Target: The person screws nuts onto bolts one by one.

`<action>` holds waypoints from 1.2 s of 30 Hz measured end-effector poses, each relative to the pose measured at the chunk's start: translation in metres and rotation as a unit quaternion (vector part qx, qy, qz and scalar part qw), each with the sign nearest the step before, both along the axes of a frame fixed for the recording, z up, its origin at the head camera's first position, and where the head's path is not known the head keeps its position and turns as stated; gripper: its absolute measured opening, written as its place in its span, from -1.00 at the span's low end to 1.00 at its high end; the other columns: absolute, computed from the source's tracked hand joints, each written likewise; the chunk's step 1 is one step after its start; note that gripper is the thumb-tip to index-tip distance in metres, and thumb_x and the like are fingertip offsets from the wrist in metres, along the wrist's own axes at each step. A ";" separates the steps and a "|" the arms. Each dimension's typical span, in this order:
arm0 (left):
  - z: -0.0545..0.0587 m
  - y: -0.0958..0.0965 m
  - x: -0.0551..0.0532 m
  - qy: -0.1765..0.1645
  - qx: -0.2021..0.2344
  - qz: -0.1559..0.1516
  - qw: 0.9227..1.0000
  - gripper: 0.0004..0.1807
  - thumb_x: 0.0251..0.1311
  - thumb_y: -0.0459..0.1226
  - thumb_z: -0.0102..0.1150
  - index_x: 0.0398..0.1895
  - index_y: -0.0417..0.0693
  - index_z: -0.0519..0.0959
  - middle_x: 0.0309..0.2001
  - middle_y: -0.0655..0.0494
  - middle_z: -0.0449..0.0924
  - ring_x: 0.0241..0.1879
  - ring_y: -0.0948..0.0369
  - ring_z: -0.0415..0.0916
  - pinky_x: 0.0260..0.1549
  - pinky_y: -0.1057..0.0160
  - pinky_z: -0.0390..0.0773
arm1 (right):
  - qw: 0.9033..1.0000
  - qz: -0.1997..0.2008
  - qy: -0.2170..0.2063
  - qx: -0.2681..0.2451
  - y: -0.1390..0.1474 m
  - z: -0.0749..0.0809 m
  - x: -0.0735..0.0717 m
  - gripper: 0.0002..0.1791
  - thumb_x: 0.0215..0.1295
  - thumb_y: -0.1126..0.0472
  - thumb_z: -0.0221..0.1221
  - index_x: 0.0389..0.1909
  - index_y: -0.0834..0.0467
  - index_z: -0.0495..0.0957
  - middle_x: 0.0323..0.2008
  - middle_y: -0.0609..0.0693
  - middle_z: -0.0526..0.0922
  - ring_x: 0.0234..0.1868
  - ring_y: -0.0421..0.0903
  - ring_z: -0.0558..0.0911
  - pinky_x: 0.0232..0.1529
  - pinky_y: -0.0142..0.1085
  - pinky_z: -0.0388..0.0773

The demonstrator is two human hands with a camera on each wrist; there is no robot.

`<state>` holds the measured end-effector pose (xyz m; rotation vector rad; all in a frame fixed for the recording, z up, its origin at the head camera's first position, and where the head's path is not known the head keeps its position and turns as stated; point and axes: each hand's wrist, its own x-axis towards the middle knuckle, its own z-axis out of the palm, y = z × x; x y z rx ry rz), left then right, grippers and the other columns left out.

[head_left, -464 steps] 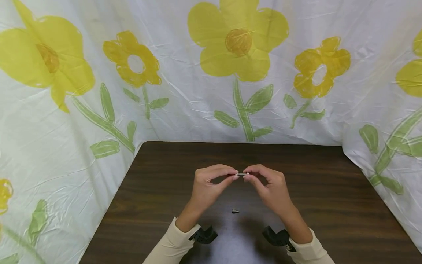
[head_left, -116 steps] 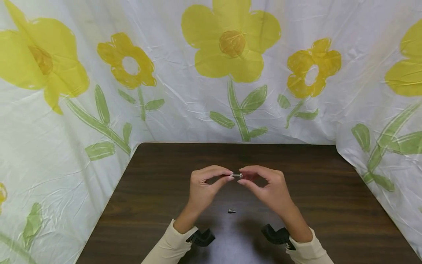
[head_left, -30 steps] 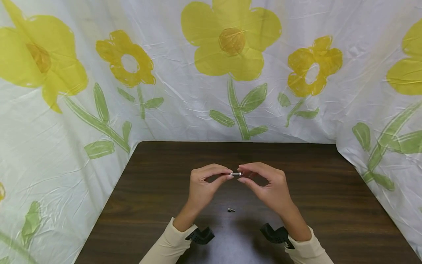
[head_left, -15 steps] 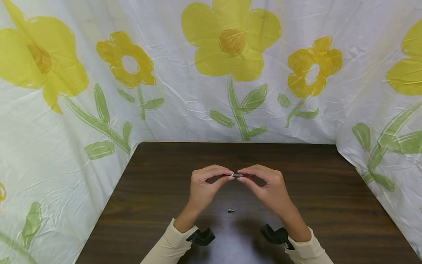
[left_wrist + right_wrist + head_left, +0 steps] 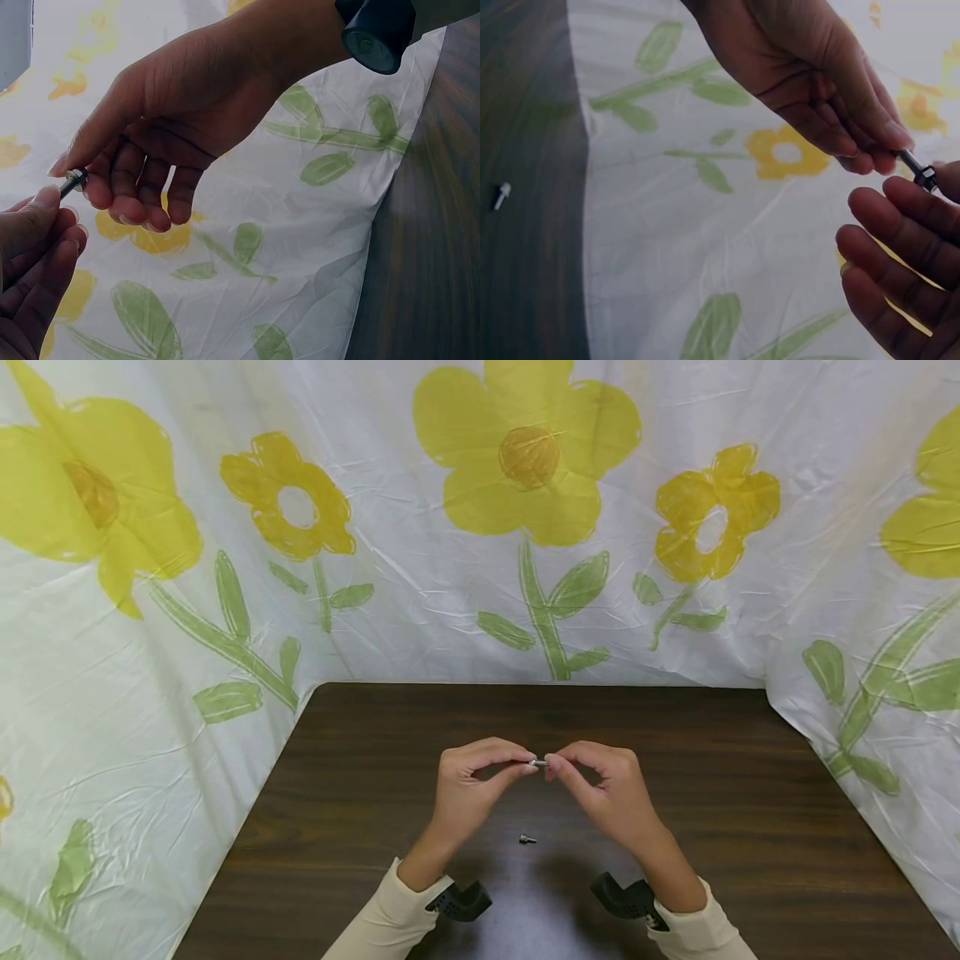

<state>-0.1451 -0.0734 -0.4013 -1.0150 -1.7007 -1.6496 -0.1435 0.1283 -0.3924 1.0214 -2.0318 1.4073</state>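
My left hand (image 5: 468,785) pinches a small silver bolt (image 5: 538,763) by its left end, between thumb and forefinger, above the table. That end is hidden by the fingertips. My right hand (image 5: 607,785) pinches the other end, where a dark ring-shaped nut (image 5: 925,178) sits round the shank. In the left wrist view the threaded shank (image 5: 69,185) and a washer-like rim show between the two hands. The right hand's other fingers are loosely bent. A second short bolt (image 5: 527,839) with a thick head lies on the table nearer the body.
The dark wood-grain table (image 5: 360,860) reaches back to a white curtain (image 5: 420,635) printed with yellow flowers, which hangs behind it and along both sides. Black wrist cameras (image 5: 461,902) sit under both cream sleeves (image 5: 390,910).
A second ago the right thumb and forefinger stood apart around the nut; now they are together on it. The bolt has shifted slightly right. The bolt on the table stays put.
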 end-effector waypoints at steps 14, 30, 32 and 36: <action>0.001 -0.001 -0.002 0.000 -0.002 0.016 1.000 -0.78 -0.02 -0.60 0.46 -0.29 -0.25 0.76 -0.34 -0.06 0.75 -0.33 0.11 0.72 -0.31 0.23 0.70 | 0.996 0.024 0.083 -0.032 0.005 0.003 -0.007 -0.66 0.16 0.26 0.48 -0.05 0.24 0.70 -0.27 0.10 0.77 -0.35 -0.07 0.70 -0.24 -0.39 0.65; -0.001 -0.001 -0.001 -0.002 0.001 0.008 1.000 -0.79 -0.01 -0.61 0.45 -0.29 -0.26 0.76 -0.33 -0.08 0.75 -0.33 0.10 0.73 -0.30 0.20 0.71 | 0.994 0.041 0.096 -0.032 0.002 0.002 -0.007 -0.75 0.12 0.40 0.46 -0.15 0.25 0.74 -0.27 0.08 0.78 -0.28 -0.05 0.75 -0.17 -0.42 0.65; -0.001 -0.001 -0.001 0.000 0.001 0.009 1.000 -0.78 -0.02 -0.60 0.45 -0.29 -0.26 0.76 -0.34 -0.08 0.75 -0.33 0.10 0.73 -0.30 0.20 0.71 | 0.995 0.037 0.087 -0.027 0.002 0.002 -0.007 -0.71 0.07 0.46 0.46 -0.15 0.22 0.74 -0.28 0.05 0.78 -0.29 -0.07 0.75 -0.19 -0.41 0.65; -0.001 -0.001 -0.001 0.002 0.000 0.003 1.000 -0.79 -0.02 -0.61 0.45 -0.30 -0.28 0.75 -0.34 -0.08 0.75 -0.33 0.09 0.73 -0.31 0.20 0.71 | 0.998 0.030 0.047 -0.009 0.002 0.001 -0.004 -0.75 0.14 0.50 0.39 -0.21 0.15 0.74 -0.34 -0.02 0.76 -0.32 -0.14 0.73 -0.22 -0.43 0.64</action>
